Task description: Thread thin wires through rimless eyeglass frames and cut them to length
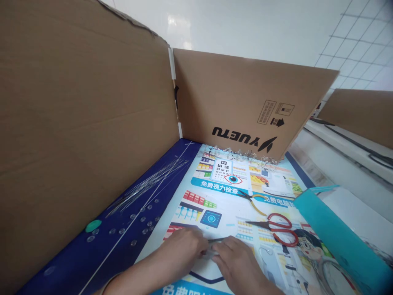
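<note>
My left hand [192, 244] is closed, its fingers curled low over the printed sheet. Close beside it on the right, my right hand [232, 259] bends its fingers in a pinch. A small clear, shiny piece [210, 250] shows in the gap between the two hands; my fingers cover most of it, so its kind is hidden. Right of the hands lie red-handled scissors [278, 229], with dark blades pointing left. Beyond them rest yellow-handled pliers [252, 200].
Cardboard panels [239, 98] wall the left and back. Thin clear strands [147, 186], several clear round beads [143, 219] and a green disc [93, 225] lie on the blue strip at left. Small clear pieces [239, 155] line the back panel. A teal box [340, 237] stands at right.
</note>
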